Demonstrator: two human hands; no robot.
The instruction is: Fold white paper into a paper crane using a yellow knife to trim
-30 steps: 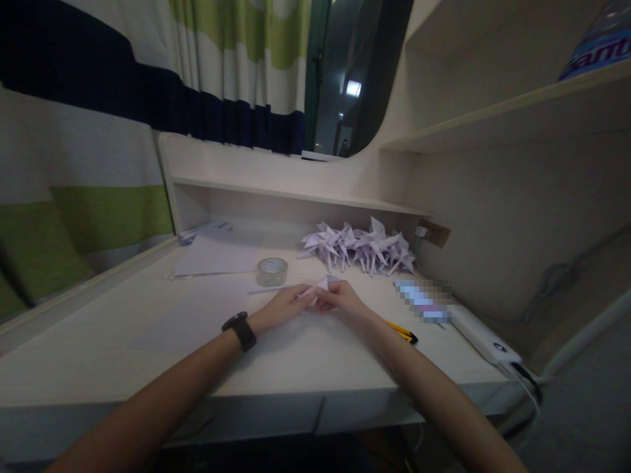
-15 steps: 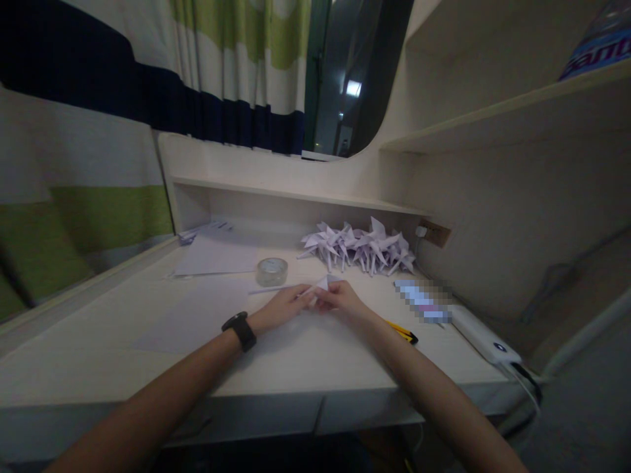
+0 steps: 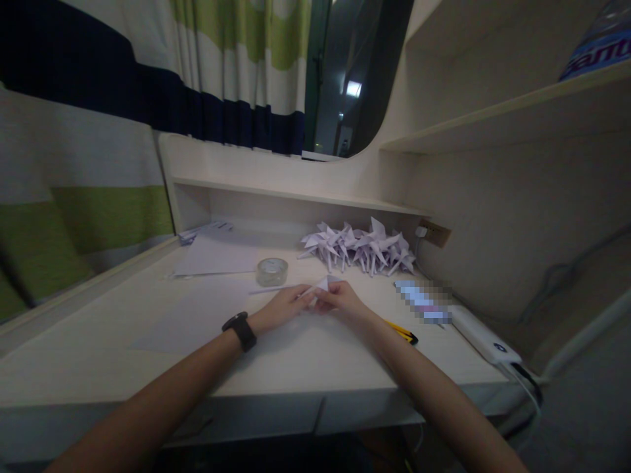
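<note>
Hands pinch folded paper before paper cranes on desk

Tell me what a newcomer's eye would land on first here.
First the two hands meeting mid-desk: the left hand and right hand pinch a small folded white paper piece between them. Just behind, against the back wall under the low shelf, sits a heap of pale folded paper cranes, with a tape roll to its left.
</note>
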